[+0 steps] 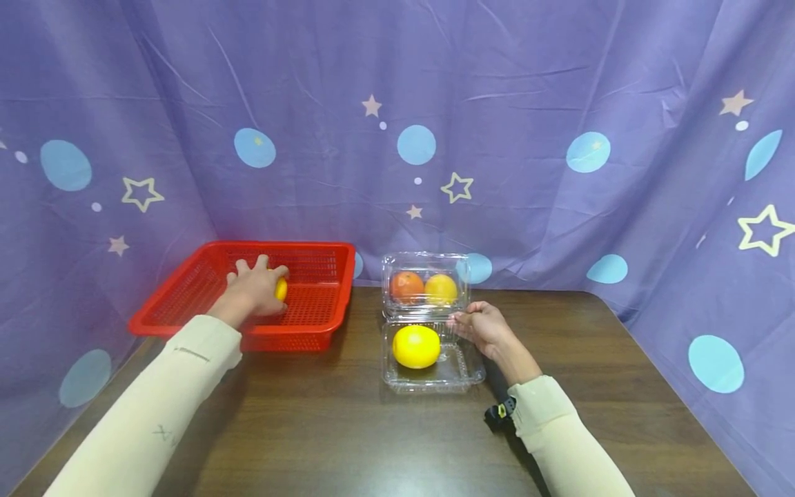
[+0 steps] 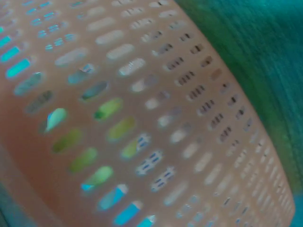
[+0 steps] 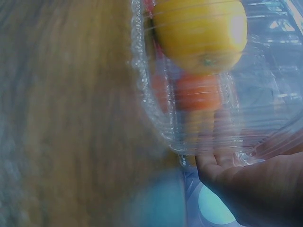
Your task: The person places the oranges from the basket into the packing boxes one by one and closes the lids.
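In the head view my left hand (image 1: 251, 288) is inside the red basket (image 1: 344, 290), with thumb and fingers round a yellow fruit (image 1: 281, 289). The hand covers most of that fruit. My right hand (image 1: 487, 330) pinches the right edge of a clear plastic clamshell box (image 1: 462, 376) near its hinge. The box stands open with its lid raised. In its base lies a bigger yellow fruit (image 1: 416, 346), also in the right wrist view. An orange fruit (image 1: 406, 287) and a paler yellow-orange fruit (image 1: 441, 289) show through the lid; I cannot tell whether they are behind it.
The brown wooden table (image 1: 335, 428) carries everything. A purple curtain (image 1: 509, 207) with stars and blue ovals hangs behind and at both sides. A black strap (image 1: 499, 414) is at my right wrist. The basket's slotted wall (image 2: 156, 118) fills most of the left wrist view.
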The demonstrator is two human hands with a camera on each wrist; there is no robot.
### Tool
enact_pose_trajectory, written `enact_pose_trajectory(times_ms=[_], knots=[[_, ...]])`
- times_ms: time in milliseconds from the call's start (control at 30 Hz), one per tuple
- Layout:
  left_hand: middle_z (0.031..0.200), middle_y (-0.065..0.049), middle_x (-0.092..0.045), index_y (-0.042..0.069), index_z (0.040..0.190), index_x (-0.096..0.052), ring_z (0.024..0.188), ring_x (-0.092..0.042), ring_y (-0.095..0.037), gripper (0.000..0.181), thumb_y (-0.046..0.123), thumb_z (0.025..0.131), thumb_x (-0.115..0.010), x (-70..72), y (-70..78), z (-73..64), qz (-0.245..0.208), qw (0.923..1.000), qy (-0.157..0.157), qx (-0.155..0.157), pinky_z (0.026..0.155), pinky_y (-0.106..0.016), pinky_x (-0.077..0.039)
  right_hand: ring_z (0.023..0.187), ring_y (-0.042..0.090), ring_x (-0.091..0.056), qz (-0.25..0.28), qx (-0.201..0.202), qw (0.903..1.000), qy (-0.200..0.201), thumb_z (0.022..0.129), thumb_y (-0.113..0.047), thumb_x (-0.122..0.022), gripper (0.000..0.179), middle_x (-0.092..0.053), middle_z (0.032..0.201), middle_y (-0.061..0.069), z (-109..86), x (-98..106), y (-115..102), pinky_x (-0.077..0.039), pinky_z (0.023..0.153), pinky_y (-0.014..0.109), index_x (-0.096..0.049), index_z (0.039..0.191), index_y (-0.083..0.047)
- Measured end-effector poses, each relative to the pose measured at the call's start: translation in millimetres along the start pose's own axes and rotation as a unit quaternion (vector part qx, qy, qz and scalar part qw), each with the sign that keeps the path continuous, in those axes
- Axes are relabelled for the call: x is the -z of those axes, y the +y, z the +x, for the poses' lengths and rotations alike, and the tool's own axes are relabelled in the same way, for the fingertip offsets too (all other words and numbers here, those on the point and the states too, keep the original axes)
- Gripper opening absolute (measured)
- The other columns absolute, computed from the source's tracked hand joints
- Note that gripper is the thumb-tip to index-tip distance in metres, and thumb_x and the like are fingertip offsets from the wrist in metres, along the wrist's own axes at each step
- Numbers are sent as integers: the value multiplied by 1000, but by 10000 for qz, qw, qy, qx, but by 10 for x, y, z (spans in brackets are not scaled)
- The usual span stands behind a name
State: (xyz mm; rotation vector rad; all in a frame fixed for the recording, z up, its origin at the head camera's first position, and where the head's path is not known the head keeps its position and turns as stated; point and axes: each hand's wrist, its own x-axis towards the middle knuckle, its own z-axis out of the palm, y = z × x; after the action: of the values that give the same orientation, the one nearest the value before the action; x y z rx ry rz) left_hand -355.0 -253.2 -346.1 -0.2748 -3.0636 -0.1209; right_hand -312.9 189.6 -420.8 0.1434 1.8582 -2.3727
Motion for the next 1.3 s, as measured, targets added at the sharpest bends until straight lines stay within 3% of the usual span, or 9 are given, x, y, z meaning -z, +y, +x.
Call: enact_pose_trajectory(times_ms=[267,667,800,1133,1300], knots=[[126,-24,-39,14,138,-58,105,-34,-49,74,32,71,-84,128,173,-32,130,9988,354,-315,79,-59,-37,82,20,-75,-88,25,10000,-5,100,11,-50,20,-70,89,13,-24,-5,-1,-52,99,48,-37,103,-4],[135,-21,-39,17,143,-56,112,-32,-47,79,31,72,-87,400,562,-74,141,9950,611,-778,80,-53,-38,82,20,-74,-35,13,10000,-9,100,11,-50,20,-69,89,13,-9,7,5,-50,101,48,-37,103,-3],[133,-18,-40,19,142,-56,112,-33,-45,79,31,71,-86,462,693,-98,121,9923,833,-912,79,-50,-37,82,20,-74,-10,7,10000,-47,100,12,-50,20,-68,88,13,-7,-1,7,-49,101,48,-37,102,-4],[138,-17,-42,24,140,-59,109,-36,-44,74,33,71,-84,536,1132,-197,187,9790,1346,-1520,77,-49,-38,81,19,-74,-33,-8,10000,32,100,12,-50,20,-68,88,13,-1,5,11,-53,98,45,-37,103,-4],[141,-16,-42,25,141,-58,112,-36,-43,75,34,71,-85,522,1397,-265,101,9757,1358,-1715,81,-49,-40,81,19,-74,-39,14,10000,27,100,12,-50,20,-68,89,13,6,3,16,-54,96,44,-38,102,-4]])
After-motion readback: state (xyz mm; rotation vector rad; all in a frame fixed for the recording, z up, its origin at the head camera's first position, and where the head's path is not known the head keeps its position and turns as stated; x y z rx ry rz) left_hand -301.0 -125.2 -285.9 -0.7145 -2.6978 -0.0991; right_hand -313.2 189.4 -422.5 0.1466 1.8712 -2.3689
